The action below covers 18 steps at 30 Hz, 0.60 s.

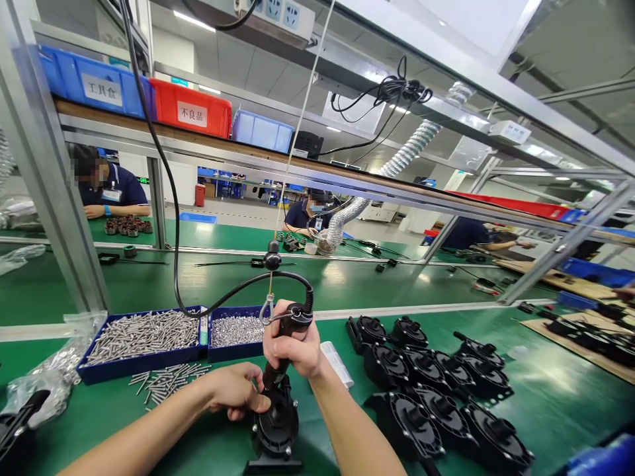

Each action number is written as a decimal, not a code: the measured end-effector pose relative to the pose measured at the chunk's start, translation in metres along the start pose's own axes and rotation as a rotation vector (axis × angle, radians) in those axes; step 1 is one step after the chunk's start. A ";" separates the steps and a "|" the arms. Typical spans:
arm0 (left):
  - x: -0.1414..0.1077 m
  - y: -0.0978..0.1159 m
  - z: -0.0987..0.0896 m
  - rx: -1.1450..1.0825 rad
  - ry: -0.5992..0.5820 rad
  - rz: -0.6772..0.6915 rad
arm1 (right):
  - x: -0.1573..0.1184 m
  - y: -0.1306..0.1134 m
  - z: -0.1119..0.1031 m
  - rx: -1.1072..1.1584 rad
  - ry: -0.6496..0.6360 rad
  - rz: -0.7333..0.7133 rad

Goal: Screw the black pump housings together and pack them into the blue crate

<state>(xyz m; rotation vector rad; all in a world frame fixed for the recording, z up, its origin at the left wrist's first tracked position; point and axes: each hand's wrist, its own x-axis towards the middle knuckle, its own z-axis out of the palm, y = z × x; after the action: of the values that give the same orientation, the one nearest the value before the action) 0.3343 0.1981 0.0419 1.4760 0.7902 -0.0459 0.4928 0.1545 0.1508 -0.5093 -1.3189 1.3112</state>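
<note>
My right hand [308,350] is wrapped round a black corded electric screwdriver [296,317], which points down and hangs from a cord. Its lower end meets the top of a round black pump housing [278,423] standing on the green bench. Closed against the housing's upper left side, my left hand [237,391] presses its thumb there, beside the tool's lower end; the fingertips are partly hidden. Silver screw heads show around the housing's rim. Loose long screws [166,383] lie left of my left hand.
A blue bin [139,365] of long screws and a blue bin [231,354] of small nuts stand behind my hands. Several black housings [414,423] lie to the right. A plastic bag [52,377] lies left. Overhead runs a shelf with a red bin [191,109]. People sit beyond.
</note>
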 end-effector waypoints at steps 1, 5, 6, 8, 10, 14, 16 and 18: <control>0.000 0.000 0.000 -0.005 0.001 0.003 | 0.000 0.000 0.000 -0.001 0.001 0.004; -0.004 0.005 0.002 0.018 0.003 0.032 | 0.002 -0.006 0.003 -0.012 -0.088 -0.002; -0.006 0.007 0.001 0.038 -0.008 0.045 | 0.002 -0.009 0.004 -0.020 -0.130 0.000; -0.012 0.011 -0.001 0.108 -0.024 0.051 | 0.001 -0.015 0.003 -0.040 -0.205 0.018; -0.018 0.014 -0.006 0.267 0.070 0.078 | 0.000 -0.020 0.000 -0.058 -0.256 0.028; -0.030 0.011 -0.018 0.835 0.522 0.073 | -0.001 -0.025 -0.010 -0.091 -0.306 -0.011; -0.033 0.005 -0.021 0.969 0.584 -0.020 | 0.000 -0.025 -0.014 -0.149 -0.300 -0.018; -0.033 0.000 -0.022 0.953 0.555 -0.048 | 0.004 -0.025 -0.015 -0.230 -0.278 -0.022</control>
<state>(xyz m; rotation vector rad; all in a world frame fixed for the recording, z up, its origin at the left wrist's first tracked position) 0.3002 0.2032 0.0608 2.4235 1.3578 -0.0524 0.5151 0.1564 0.1705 -0.4796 -1.7148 1.2499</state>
